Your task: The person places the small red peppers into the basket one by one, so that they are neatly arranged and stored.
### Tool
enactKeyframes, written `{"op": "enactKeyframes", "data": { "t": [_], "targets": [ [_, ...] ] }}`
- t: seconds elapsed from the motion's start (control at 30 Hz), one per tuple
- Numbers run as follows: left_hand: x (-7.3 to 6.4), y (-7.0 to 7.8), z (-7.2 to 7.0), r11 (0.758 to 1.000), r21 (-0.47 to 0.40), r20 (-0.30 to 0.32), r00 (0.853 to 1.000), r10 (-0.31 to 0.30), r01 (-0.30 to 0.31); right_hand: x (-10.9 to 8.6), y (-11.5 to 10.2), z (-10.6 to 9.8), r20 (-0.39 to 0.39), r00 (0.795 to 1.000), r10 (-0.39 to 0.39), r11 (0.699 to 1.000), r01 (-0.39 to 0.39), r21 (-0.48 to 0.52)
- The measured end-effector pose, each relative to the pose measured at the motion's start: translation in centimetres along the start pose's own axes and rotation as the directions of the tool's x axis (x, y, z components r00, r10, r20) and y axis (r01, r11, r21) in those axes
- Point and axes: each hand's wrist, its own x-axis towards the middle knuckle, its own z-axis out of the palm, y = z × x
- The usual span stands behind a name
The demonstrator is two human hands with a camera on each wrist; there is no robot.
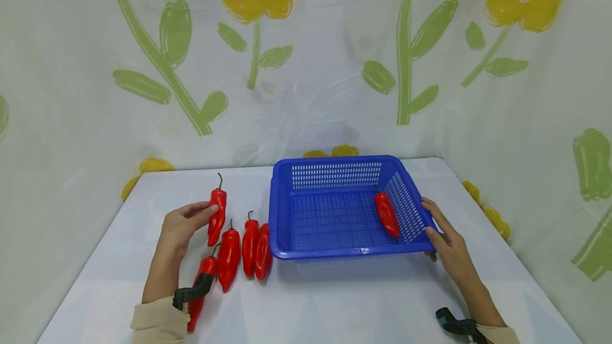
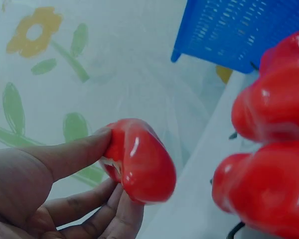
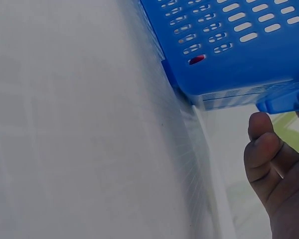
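Observation:
My left hand [image 1: 180,225] pinches a red chili pepper [image 1: 218,220] between thumb and fingers, its dark stem pointing up. In the left wrist view the held pepper [image 2: 148,167] shows its glossy rounded end. Just below and right of that hand lie several more red chili peppers [image 1: 229,259]; one is partly covered by the left wrist strap. A blue plastic basket [image 1: 330,253] with slotted walls stands right of them. My right hand [image 1: 451,248] grips its right rim, thumb on top and some fingers hidden below. Inside, one red chili pepper [image 1: 387,215] rests near the right wall.
The white table [image 1: 354,307] narrows toward its far edge. Behind and beside it hangs a pale cloth [image 1: 311,110] printed with yellow flowers and green leaves. Two peppers lie right against the basket's left side in the head view.

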Motion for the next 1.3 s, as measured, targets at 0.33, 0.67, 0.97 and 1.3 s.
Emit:
{"op": "enactKeyframes", "data": {
  "t": [0.33,0.67,0.97,1.3],
  "targets": [
    [-0.6,1.8,1.9,0.972,-0.227,0.076,0.994,0.076,-0.057,-0.3,-0.1,0.3,-0.014,1.000,0.024,1.000,-0.024,-0.015],
    [-1.2,2.8,3.7,0.974,-0.218,0.126,0.988,0.087,-0.058,-0.2,-0.2,0.3,-0.013,1.000,0.025,1.000,-0.026,-0.008],
    [-1.8,4.2,4.7,0.972,-0.223,0.182,0.977,0.112,-0.070,-0.1,-0.3,0.0,-0.012,1.000,0.016,1.000,-0.016,0.006],
    [-2.3,6.1,6.6,0.976,-0.213,0.225,0.969,0.102,-0.053,0.0,-0.2,0.0,-0.014,1.000,0.016,1.000,-0.016,-0.001]
  ]
}}
